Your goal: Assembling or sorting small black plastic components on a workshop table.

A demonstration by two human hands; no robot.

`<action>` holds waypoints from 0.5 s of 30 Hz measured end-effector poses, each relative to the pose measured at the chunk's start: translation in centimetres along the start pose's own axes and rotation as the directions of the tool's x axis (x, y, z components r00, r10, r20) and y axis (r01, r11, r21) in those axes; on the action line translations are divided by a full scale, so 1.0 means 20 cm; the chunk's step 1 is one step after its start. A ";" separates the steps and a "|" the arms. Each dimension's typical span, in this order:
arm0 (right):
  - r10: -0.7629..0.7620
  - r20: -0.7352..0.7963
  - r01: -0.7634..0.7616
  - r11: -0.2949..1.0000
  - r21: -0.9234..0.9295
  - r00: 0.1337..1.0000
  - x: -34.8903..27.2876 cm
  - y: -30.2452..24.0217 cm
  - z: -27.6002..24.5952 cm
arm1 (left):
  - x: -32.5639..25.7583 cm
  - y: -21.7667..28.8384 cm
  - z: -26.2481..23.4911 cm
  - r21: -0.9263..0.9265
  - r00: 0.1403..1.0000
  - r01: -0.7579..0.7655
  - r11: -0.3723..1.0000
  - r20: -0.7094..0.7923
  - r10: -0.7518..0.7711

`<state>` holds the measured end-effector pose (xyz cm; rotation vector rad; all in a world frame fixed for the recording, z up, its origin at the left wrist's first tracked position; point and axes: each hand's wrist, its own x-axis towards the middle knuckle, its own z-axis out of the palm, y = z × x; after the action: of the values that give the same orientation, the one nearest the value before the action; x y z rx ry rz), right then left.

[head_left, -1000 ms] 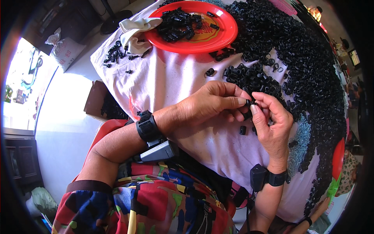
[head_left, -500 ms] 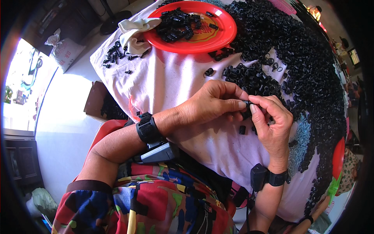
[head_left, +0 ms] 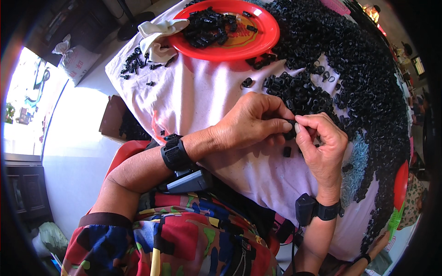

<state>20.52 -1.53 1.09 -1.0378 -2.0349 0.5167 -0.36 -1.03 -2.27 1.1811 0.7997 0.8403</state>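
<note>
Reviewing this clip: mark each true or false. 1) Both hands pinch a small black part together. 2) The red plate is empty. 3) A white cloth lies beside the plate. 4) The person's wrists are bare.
1) True: the left hand and right hand meet on a small black part.
2) False: the red plate holds black parts.
3) True: the white cloth lies at its left.
4) False: both wrists wear black straps.

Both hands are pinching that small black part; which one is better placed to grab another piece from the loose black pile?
Right, probably: the right hand sits beside the black pile, while the left hand lies farther over bare cloth, gripping the small black part.
</note>
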 end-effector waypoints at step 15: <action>0.177 0.004 -0.177 0.984 0.027 0.984 -0.01 0.00 0.02 | -0.02 0.06 0.05 0.001 0.992 0.102 0.995 -0.081 -0.102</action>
<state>20.27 -1.67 0.89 -1.2091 -1.9412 0.6359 0.17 -1.59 -0.97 1.1072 0.9215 0.8055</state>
